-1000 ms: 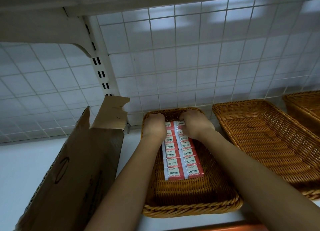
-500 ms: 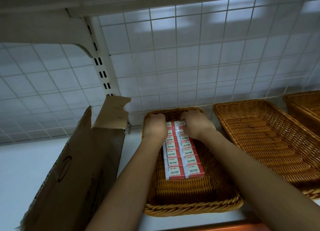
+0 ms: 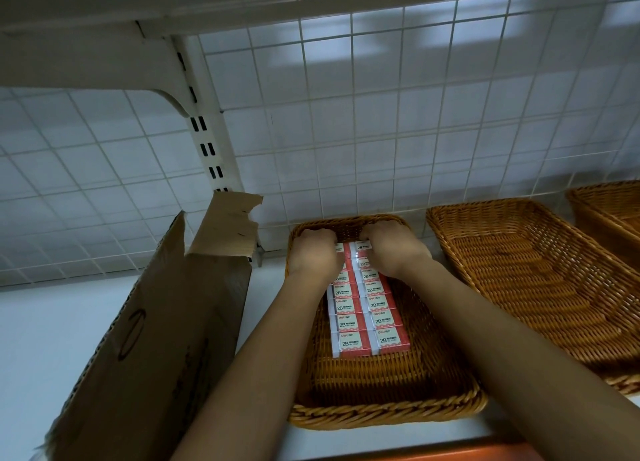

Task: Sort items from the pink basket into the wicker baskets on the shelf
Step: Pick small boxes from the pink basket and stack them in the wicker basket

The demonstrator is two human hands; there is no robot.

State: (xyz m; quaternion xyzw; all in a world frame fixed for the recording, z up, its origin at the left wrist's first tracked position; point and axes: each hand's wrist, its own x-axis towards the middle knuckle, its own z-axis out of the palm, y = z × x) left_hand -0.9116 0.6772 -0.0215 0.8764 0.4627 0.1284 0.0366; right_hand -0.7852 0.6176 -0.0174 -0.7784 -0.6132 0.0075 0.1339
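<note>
Almost nothing has shifted. The left hand [image 3: 313, 256] and right hand [image 3: 391, 249] stay with fingers curled over the far end of the eraser boxes [image 3: 367, 318]. These lie in two rows in the wicker basket [image 3: 381, 415] on the shelf [image 3: 52, 322]. This batch looks placed, and the hands are probably just squaring it.

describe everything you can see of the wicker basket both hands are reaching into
The wicker basket is a shallow, rectangular tray of orange-brown woven cane with a braided rim and rounded corners. It sits flat on the white shelf beside a cardboard box. Two rows of red-and-white boxes marked 2B lie along its middle. The left hand and right hand reach into its far end, fingers curled over the farthest boxes.
</note>
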